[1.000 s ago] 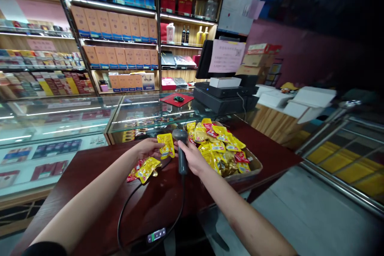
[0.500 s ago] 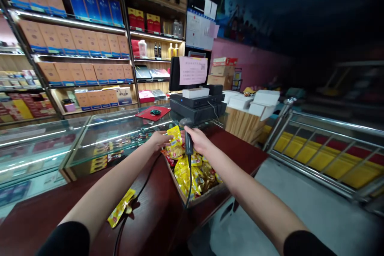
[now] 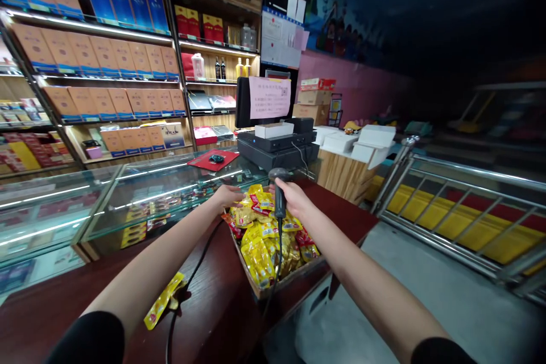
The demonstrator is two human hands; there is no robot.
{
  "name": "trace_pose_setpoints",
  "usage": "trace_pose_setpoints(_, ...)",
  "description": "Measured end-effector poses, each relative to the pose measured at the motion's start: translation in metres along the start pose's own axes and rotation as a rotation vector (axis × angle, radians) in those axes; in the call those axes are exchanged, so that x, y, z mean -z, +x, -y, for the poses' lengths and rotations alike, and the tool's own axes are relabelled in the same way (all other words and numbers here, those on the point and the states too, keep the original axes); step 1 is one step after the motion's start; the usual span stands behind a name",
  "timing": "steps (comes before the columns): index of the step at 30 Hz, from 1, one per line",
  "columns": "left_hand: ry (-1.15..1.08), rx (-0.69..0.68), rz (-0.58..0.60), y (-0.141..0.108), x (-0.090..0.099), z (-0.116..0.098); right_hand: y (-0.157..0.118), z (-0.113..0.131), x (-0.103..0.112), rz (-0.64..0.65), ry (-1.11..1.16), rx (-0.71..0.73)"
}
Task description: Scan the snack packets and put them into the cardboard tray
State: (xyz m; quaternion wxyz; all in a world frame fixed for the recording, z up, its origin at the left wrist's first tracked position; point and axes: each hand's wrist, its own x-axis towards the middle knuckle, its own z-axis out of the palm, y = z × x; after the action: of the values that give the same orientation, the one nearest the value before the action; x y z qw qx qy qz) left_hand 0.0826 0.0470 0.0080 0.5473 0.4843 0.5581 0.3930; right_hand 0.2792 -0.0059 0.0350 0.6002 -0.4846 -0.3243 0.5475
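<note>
Left hand (image 3: pixel 228 196) sits at the far-left corner of the box, fingers pointing right over the heap — they touch or nearly touch the top pkts, but can't make out if they pinch one or rest loose. Yellow pkts (image 3: pixel 258 247), w/ some red ones mixed in, fill the cardboard box (image 3: pixel 251 286) above its rim; the bulk lies right of the left hand and toward the body, so that hand's nearer the pile's left side. Right hand (image 3: pixel 294 200) is wrapped round the grip of a dark scanner (image 3: pixel 280 200) over the pile's far-right part; its long axis is approx. upright, head on top, cord (image 3: pixel 280 244) dropping from the btm across the pkts. B/w the hands, more pkts show. Loose yellow pkt (image 3: pixel 163 302) — maybe more than one — lies on the dark red table (image 3: pixel 222 296), left of the box, long axis slanting near-left to far-right, just beside the left forearm (image 3: pixel 157 267) and a black cable (image 3: pixel 202 260). Beyond: glass counter (image 3: pixel 145 185), red mat (image 3: pixel 202 162) w/ mouse (image 3: pixel 216 158), black till unit (image 3: pixel 268 148), monitor (image 3: pixel 242 103) w/ pink sheet (image 3: pixel 269 105); metal railing (image 3: pixel 469 169) far right.
</note>
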Motion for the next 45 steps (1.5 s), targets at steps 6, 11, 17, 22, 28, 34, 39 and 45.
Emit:
trace_pose_setpoints(6, -0.025, -0.034, -0.025, -0.028, 0.051, 0.016, -0.033, -0.006, -0.039, 0.209, 0.020, -0.013)
trace_pose_setpoints(11, 0.055, -0.107, 0.012, -0.083, 0.105, 0.051, -0.072, -0.044, -0.082, 0.382, 0.007, -0.124)
trace_pose_setpoints(17, 0.562, -0.219, -0.278, -0.155, 0.176, 0.122, -0.114, -0.122, -0.122, 0.517, -0.055, -0.242)
trace_pose_setpoints(22, 0.712, -0.149, -0.432, -0.178, 0.195, 0.176, -0.138, -0.178, -0.139, 0.470, -0.094, -0.322)
trace_pose_setpoints(28, 0.904, -0.061, -0.373, -0.184, 0.176, 0.191, -0.156, -0.210, -0.134, 0.414, -0.088, -0.321)
trace_pose_setpoints(34, 0.932, 0.025, -0.423, -0.185, 0.162, 0.196, -0.156, -0.219, -0.126, 0.422, -0.059, -0.199)
trace_pose_setpoints(39, 0.804, 0.043, -0.541, -0.185, 0.159, 0.200, -0.151, -0.217, -0.119, 0.443, -0.082, -0.185)
trace_pose_setpoints(45, 0.501, 0.002, -0.461, -0.191, 0.165, 0.198, -0.149, -0.214, -0.110, 0.436, -0.109, -0.186)
